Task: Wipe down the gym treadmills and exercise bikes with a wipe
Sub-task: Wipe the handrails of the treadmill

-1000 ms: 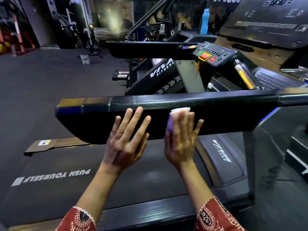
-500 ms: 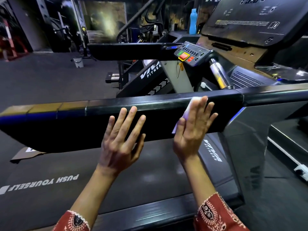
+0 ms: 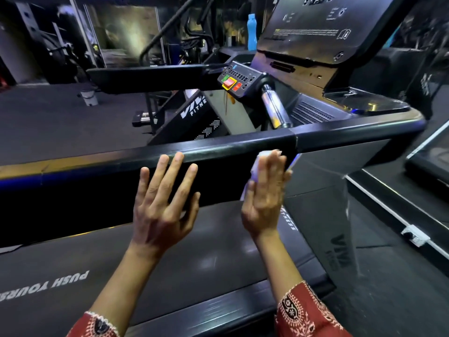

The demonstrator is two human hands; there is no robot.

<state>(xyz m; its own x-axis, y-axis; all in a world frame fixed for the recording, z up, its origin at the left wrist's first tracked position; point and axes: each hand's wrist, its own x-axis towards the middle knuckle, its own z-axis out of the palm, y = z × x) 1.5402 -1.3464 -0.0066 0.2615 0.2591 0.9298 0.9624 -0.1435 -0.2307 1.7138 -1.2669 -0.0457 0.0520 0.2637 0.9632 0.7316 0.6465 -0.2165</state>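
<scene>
While the right hand (image 3: 266,190) presses the wipe (image 3: 254,170) with straight fingers against the rail's (image 3: 218,148) side, the left hand (image 3: 161,207) lies spread flat beside it. Both forearms reach forward over the belt (image 3: 194,251).

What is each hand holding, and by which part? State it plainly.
Nothing is gripped. The right hand presses a crumpled white wipe against the black treadmill side rail, straight fingers flat over its middle. The left hand holds nothing, fingers spread.
</scene>
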